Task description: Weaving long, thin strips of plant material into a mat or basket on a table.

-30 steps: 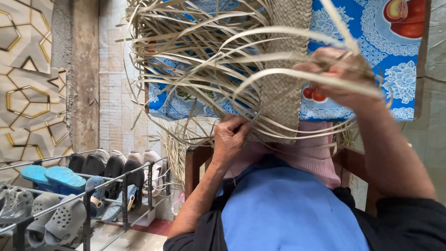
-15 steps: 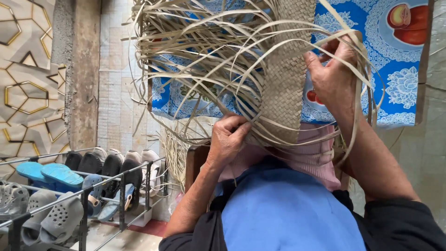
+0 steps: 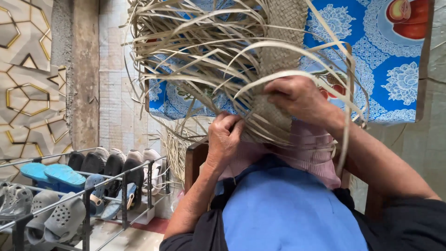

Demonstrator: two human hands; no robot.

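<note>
From the head view, I hold a half-woven mat of pale dried palm strips [image 3: 283,69] up in front of me, above my lap and the blue cloth [image 3: 288,209] over it. My left hand [image 3: 224,135] is closed in a fist on a few loose strips at the lower edge of the woven band, its grip pinched tight around them. My right hand [image 3: 297,95] lies over the woven band a little higher, fingers curled down onto the weave and clamped on it, with one long strip arching over my wrist.

As I judge it, the work is partly done: a narrow column of tight checked weave runs up the middle, finished and even, while a great spray of unwoven strip ends [image 3: 195,51] fans out to the left and loops round to the right. Much plaiting looks to be left.

Behind the mat hangs a blue cloth with white lace patterns and red fruit [image 3: 381,60]. Low to my left stands a metal shoe rack [image 3: 88,195] with grey clogs, blue sandals and dark shoes, against a patterned wall [image 3: 28,69].
</note>
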